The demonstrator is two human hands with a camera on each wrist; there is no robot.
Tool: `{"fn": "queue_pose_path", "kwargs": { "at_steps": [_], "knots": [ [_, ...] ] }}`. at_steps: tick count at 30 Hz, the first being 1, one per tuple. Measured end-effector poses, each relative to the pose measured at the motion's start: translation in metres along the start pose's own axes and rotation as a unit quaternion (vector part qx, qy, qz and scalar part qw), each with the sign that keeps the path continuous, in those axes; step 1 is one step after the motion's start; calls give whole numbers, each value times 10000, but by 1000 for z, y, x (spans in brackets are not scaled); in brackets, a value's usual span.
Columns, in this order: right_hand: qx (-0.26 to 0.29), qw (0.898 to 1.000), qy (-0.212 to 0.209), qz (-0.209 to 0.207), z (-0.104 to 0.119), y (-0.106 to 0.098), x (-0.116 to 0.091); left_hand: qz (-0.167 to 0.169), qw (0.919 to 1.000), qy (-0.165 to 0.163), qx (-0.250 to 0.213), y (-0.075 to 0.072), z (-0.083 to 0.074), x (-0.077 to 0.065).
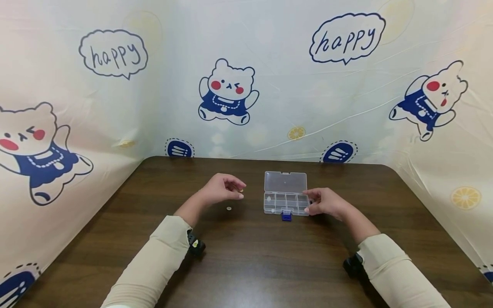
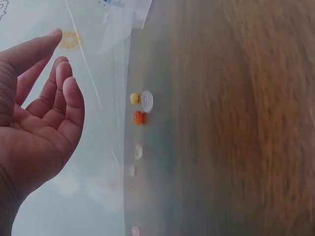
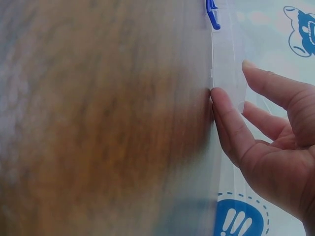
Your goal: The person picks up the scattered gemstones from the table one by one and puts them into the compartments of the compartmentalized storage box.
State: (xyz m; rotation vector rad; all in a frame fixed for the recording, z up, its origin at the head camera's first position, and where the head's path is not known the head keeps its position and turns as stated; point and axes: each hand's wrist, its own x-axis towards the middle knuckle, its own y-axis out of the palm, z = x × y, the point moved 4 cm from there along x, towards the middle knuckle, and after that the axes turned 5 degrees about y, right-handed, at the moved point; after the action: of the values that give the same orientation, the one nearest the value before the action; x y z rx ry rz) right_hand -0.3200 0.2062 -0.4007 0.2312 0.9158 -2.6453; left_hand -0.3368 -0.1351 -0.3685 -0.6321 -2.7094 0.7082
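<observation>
A clear plastic compartment box stands on the table with its lid raised and a blue latch in front. Whitish pieces lie in its left compartments. My right hand holds the box's right end, thumb near the front corner, a finger farther back. My left hand hovers left of the box, fingers loosely bent, thumb and fingertips apart. Around it are small beads: a white one below, and in the left wrist view a yellow bead, an orange bead and a clear oval bead.
More pale beads lie in a row on the brown wooden table, hidden behind the left hand in the head view. A printed curtain hangs behind the table and along its sides.
</observation>
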Motion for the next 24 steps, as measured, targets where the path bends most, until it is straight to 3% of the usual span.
{"fn": "queue_pose_path", "kwargs": {
  "at_steps": [24],
  "knots": [
    [2, 10000, -30, -29, 0, 1, -1, -417, 9985, -243, 261, -37, 15, -29]
  ]
}}
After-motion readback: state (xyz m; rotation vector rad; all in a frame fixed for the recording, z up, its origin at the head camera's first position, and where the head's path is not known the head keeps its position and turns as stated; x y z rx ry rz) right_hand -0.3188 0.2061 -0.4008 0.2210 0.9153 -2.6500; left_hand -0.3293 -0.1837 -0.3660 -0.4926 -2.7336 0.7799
